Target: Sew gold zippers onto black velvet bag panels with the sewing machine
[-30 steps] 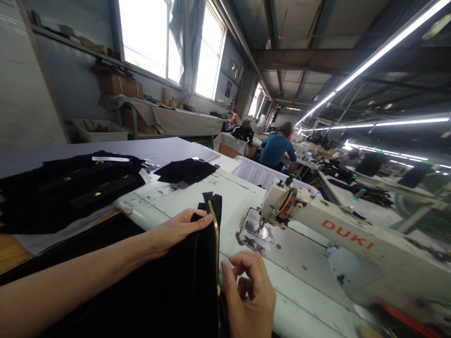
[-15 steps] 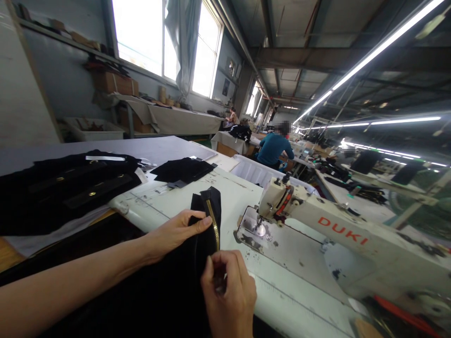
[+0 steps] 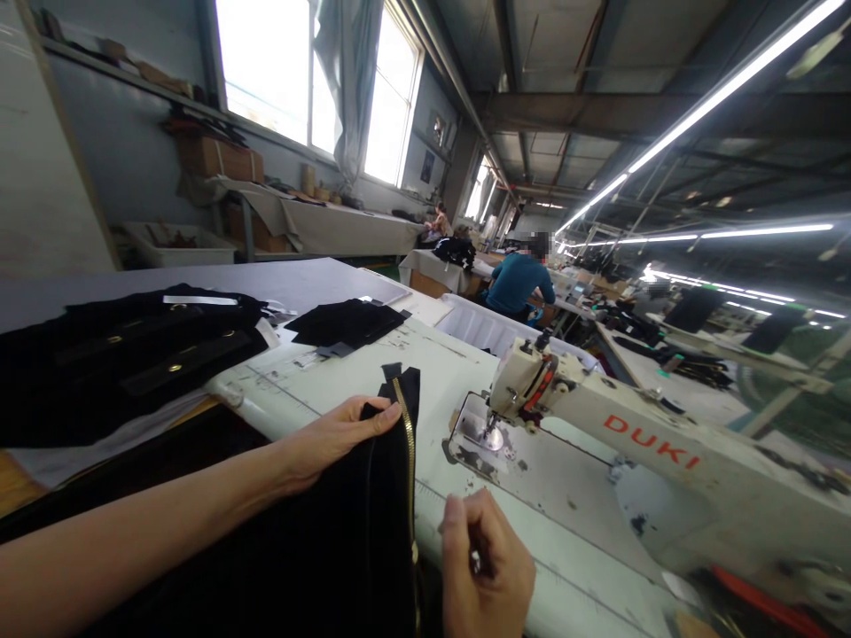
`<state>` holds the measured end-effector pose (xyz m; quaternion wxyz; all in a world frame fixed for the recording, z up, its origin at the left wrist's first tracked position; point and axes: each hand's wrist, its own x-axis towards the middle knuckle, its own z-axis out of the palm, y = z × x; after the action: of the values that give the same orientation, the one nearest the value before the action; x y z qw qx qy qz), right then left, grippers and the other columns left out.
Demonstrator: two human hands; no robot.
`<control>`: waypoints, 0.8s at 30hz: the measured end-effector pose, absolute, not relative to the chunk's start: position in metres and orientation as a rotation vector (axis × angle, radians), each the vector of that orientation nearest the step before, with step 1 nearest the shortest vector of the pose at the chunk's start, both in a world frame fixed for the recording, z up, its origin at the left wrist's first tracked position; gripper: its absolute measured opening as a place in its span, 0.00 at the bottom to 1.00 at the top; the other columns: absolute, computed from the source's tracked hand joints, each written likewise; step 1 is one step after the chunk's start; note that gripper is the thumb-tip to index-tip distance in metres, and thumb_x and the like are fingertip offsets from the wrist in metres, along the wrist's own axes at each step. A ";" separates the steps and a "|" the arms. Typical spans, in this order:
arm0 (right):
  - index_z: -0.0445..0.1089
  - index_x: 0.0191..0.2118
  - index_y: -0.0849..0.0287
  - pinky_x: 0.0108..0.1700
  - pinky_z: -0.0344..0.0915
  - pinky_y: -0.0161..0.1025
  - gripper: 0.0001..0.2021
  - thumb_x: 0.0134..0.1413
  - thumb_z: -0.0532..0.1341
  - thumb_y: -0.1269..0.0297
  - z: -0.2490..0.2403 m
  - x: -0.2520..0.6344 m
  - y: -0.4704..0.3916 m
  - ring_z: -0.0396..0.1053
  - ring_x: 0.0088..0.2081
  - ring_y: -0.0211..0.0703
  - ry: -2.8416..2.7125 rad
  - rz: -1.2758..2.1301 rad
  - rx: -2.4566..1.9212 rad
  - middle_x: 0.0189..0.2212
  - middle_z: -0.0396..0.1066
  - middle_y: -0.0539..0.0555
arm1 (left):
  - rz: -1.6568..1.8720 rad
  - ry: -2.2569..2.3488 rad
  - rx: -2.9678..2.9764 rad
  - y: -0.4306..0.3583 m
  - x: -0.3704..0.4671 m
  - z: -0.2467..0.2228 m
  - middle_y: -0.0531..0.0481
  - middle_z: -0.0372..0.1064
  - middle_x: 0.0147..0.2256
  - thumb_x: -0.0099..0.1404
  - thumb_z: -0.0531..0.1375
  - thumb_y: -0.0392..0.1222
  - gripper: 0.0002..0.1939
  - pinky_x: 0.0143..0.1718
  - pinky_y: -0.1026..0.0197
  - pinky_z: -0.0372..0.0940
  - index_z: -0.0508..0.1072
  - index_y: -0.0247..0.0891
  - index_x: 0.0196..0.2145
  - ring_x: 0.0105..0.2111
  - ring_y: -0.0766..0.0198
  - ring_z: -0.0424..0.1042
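My left hand [image 3: 346,434] pinches the upper edge of a black garment piece [image 3: 299,540], its thumb lying beside a brass-toothed zipper [image 3: 409,443]. The zipper runs down the garment's right edge, and a metal slider [image 3: 415,551] shows low on it. A loose end of black tape [image 3: 410,390] sticks up above my left thumb. Just right of the zipper and apart from it, my right hand [image 3: 488,567] is closed with thumb and fingers curled together. Whatever lies inside those fingers, if anything, is hidden. The garment's lower part runs out of view.
A sewing machine [image 3: 591,416] stands at the right on the pale worktable [image 3: 312,381]. Black fabric pieces [image 3: 346,321] and a black garment with brass fittings [image 3: 133,354] lie at the left. Behind the table are a white bin [image 3: 465,321] and a seated person [image 3: 519,282].
My right hand has moved off the zipper, to the right and slightly down, uncovering the slider. My left hand keeps its hold on the garment, and the tape end has shifted slightly.
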<state>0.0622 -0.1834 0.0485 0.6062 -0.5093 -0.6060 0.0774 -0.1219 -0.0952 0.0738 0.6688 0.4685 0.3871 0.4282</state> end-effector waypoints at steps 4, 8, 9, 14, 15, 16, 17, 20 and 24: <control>0.73 0.31 0.56 0.34 0.66 0.34 0.14 0.66 0.58 0.56 0.040 0.063 -0.174 0.70 0.31 0.40 -1.371 0.340 -1.164 0.32 0.72 0.53 | 0.947 0.869 1.173 -0.091 -0.126 0.071 0.50 0.75 0.30 0.54 0.71 0.66 0.27 0.32 0.64 0.68 0.77 0.37 0.34 0.29 0.63 0.72; 0.78 0.40 0.58 0.35 0.70 0.36 0.14 0.59 0.64 0.52 0.028 0.047 -0.168 0.73 0.31 0.44 -1.368 0.742 -1.142 0.29 0.75 0.52 | 0.913 0.871 1.380 -0.087 -0.131 0.075 0.50 0.74 0.28 0.59 0.66 0.69 0.28 0.30 0.63 0.65 0.77 0.37 0.31 0.28 0.62 0.69; 0.78 0.36 0.58 0.31 0.68 0.35 0.13 0.56 0.66 0.52 0.025 0.044 -0.167 0.70 0.28 0.42 -1.366 0.817 -1.159 0.25 0.73 0.50 | 0.904 0.874 1.445 -0.085 -0.133 0.076 0.51 0.72 0.27 0.60 0.66 0.68 0.27 0.29 0.63 0.63 0.77 0.37 0.29 0.27 0.62 0.67; 0.73 0.27 0.60 0.25 0.58 0.32 0.17 0.54 0.67 0.50 0.017 0.036 -0.161 0.60 0.23 0.36 -1.325 0.901 -1.156 0.19 0.64 0.46 | 0.853 0.896 1.745 -0.070 -0.138 0.085 0.55 0.59 0.20 0.63 0.64 0.63 0.27 0.25 0.64 0.51 0.70 0.36 0.21 0.23 0.65 0.57; 0.73 0.27 0.60 0.25 0.58 0.32 0.17 0.54 0.67 0.49 0.017 0.036 -0.159 0.59 0.22 0.36 -1.318 0.903 -1.145 0.19 0.64 0.46 | 0.839 0.900 1.793 -0.066 -0.139 0.088 0.55 0.58 0.20 0.64 0.63 0.63 0.28 0.25 0.64 0.50 0.69 0.36 0.21 0.23 0.66 0.56; 0.73 0.27 0.60 0.26 0.59 0.32 0.18 0.54 0.67 0.48 0.018 0.036 -0.156 0.60 0.22 0.36 -1.313 0.911 -1.137 0.19 0.65 0.46 | 0.825 0.903 1.838 -0.062 -0.139 0.090 0.55 0.57 0.21 0.65 0.62 0.63 0.28 0.25 0.64 0.50 0.68 0.37 0.21 0.23 0.65 0.56; 0.74 0.28 0.60 0.26 0.60 0.33 0.19 0.55 0.67 0.47 0.019 0.036 -0.154 0.61 0.23 0.37 -1.308 0.926 -1.128 0.19 0.66 0.47 | 0.813 0.906 1.881 -0.057 -0.139 0.093 0.55 0.57 0.21 0.66 0.61 0.63 0.28 0.26 0.63 0.49 0.68 0.37 0.21 0.24 0.65 0.55; 0.77 0.32 0.60 0.30 0.63 0.34 0.19 0.57 0.66 0.46 0.024 0.037 -0.145 0.66 0.25 0.39 -1.295 0.979 -1.097 0.22 0.71 0.50 | 0.785 0.911 2.005 -0.044 -0.137 0.104 0.55 0.55 0.22 0.69 0.58 0.62 0.28 0.27 0.63 0.50 0.65 0.37 0.22 0.25 0.65 0.55; 0.78 0.34 0.60 0.32 0.66 0.35 0.19 0.58 0.65 0.46 0.030 0.039 -0.131 0.71 0.29 0.41 -1.249 1.007 -1.035 0.25 0.74 0.51 | 0.753 0.910 2.144 -0.028 -0.131 0.123 0.55 0.54 0.22 0.71 0.54 0.63 0.29 0.28 0.64 0.51 0.63 0.38 0.22 0.25 0.65 0.55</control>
<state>0.0392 -0.1307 0.0304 0.5777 -0.4424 -0.5340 0.4305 -0.1310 -0.0280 0.1229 0.3398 0.8236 0.3498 0.2894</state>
